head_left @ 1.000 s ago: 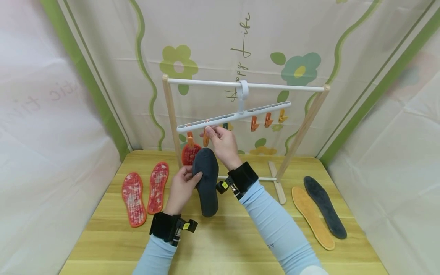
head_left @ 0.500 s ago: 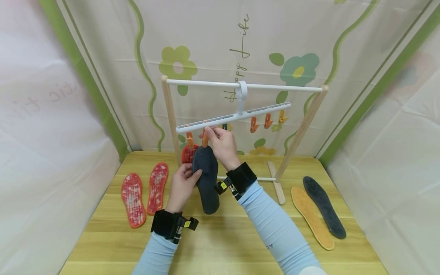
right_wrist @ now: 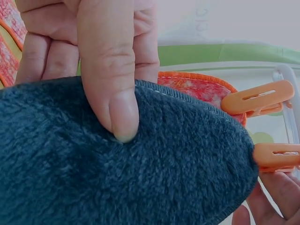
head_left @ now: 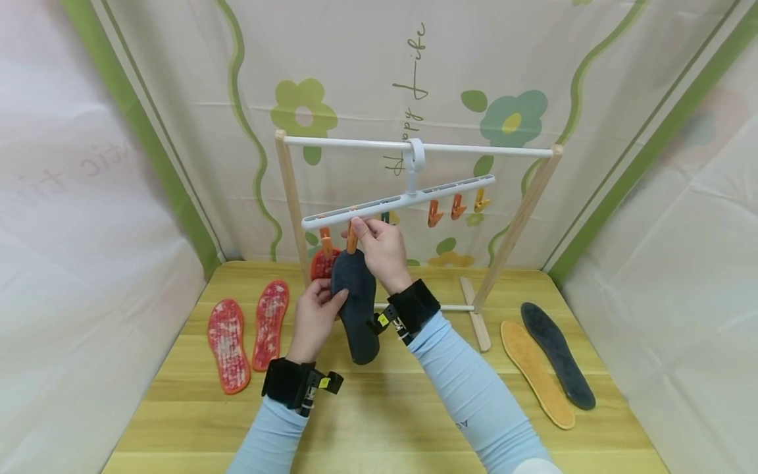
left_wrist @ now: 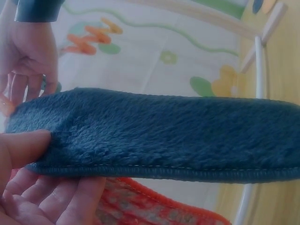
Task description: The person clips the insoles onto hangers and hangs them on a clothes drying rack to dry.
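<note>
My left hand [head_left: 315,319] pinches a dark blue-grey fuzzy insole [head_left: 357,309] by its edge, thumb on the plush face and fingers behind. The insole's top end meets the mouth of an orange clip [right_wrist: 276,155] on the white hanger [head_left: 393,201]. At that clip my right hand [head_left: 385,253] pinches its upper part between thumb and fingers. Just left, another orange clip [right_wrist: 258,97] holds a red patterned insole [right_wrist: 187,89], partly hidden behind the dark one. The lower end of the dark insole hangs free above the table.
The hanger hooks over the rod of a wooden rack [head_left: 521,224]. Further clips [head_left: 458,207] hang on its right half. Two red insoles [head_left: 229,345] lie at left on the table [head_left: 403,421]; a yellow insole [head_left: 537,374] and a dark insole [head_left: 558,355] lie at right.
My left hand has raised the dark insole slightly, bringing its top end up to the orange clip. Its lower end has swung a little right. My right hand stays at the clip.
</note>
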`<act>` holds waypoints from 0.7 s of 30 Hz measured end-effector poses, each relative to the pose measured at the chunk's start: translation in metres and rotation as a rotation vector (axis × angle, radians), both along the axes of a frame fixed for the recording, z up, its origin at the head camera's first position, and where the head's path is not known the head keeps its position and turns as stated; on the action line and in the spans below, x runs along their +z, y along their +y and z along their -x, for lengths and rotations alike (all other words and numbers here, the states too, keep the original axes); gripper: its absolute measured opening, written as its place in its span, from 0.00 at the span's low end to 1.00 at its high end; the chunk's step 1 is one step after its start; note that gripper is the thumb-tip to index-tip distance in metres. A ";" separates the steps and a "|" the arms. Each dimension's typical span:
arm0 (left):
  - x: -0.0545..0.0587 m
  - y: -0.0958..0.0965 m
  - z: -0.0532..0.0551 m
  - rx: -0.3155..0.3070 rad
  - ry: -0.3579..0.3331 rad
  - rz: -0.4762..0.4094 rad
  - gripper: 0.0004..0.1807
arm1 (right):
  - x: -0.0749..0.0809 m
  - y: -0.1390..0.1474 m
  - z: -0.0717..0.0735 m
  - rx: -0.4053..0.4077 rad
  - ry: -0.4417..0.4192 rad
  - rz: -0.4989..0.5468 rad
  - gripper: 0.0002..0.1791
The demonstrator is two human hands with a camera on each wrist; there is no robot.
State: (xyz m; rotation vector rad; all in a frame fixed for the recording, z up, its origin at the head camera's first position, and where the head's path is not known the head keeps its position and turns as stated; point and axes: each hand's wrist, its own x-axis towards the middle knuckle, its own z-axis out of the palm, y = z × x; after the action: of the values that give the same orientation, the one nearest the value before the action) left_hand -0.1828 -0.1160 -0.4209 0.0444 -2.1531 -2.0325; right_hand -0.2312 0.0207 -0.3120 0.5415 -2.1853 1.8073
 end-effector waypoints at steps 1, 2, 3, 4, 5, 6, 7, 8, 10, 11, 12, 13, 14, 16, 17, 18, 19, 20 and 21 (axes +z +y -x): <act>0.000 0.000 0.001 0.003 0.000 0.003 0.14 | 0.004 0.000 -0.004 0.000 -0.002 0.003 0.17; 0.000 0.000 0.001 0.005 0.001 0.005 0.14 | 0.008 0.000 -0.008 -0.001 -0.005 0.004 0.17; 0.000 0.001 0.001 0.007 0.001 0.004 0.14 | 0.011 0.000 -0.011 -0.002 -0.010 0.006 0.16; 0.000 0.001 0.002 0.009 0.000 0.006 0.14 | 0.012 0.000 -0.010 -0.003 -0.014 0.008 0.16; 0.000 0.001 0.002 0.010 0.000 0.007 0.15 | 0.013 0.000 -0.011 -0.004 -0.015 0.009 0.16; 0.001 0.001 0.002 0.011 -0.001 0.006 0.15 | 0.013 0.000 -0.012 -0.006 -0.015 0.012 0.16; 0.001 0.001 0.003 0.009 0.001 0.007 0.15 | 0.011 0.000 -0.009 -0.006 -0.016 0.018 0.17; 0.001 0.001 0.002 0.006 0.005 0.006 0.15 | 0.007 0.001 -0.005 -0.006 -0.019 0.022 0.17; 0.004 0.002 0.001 0.001 0.016 0.010 0.15 | -0.001 0.001 0.003 -0.007 -0.021 0.033 0.18; 0.007 0.003 0.000 -0.002 0.024 0.014 0.15 | -0.005 0.001 0.007 -0.008 -0.023 0.037 0.19; 0.011 0.004 -0.002 -0.005 0.030 0.022 0.14 | -0.010 0.001 0.011 -0.008 -0.024 0.042 0.20; 0.015 0.005 -0.004 -0.006 0.035 0.032 0.14 | -0.014 0.001 0.015 -0.007 -0.023 0.046 0.21; 0.018 0.006 -0.006 -0.003 0.035 0.043 0.13 | -0.016 0.002 0.016 -0.007 -0.019 0.048 0.21; 0.025 0.007 -0.009 0.004 0.029 0.061 0.13 | -0.017 0.002 0.017 -0.007 -0.010 0.053 0.22; 0.024 0.007 -0.008 0.008 0.033 0.066 0.12 | -0.017 0.002 0.017 -0.007 -0.006 0.053 0.22; 0.022 0.007 -0.007 0.012 0.028 0.069 0.12 | -0.018 0.002 0.017 -0.006 -0.003 0.054 0.23; 0.018 0.006 -0.004 0.016 0.031 0.070 0.12 | -0.018 0.002 0.017 -0.007 -0.002 0.055 0.23; 0.013 0.006 -0.002 0.017 0.038 0.071 0.13 | -0.018 0.002 0.017 -0.007 -0.002 0.055 0.23; 0.010 0.005 0.001 0.019 0.046 0.071 0.13 | -0.018 0.002 0.017 -0.009 -0.001 0.054 0.22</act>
State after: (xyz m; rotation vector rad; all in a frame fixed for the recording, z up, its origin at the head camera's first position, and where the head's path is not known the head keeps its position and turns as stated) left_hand -0.1834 -0.1111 -0.4112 0.0083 -2.1865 -1.9256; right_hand -0.2484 0.0230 -0.3304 0.5189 -2.1290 1.8569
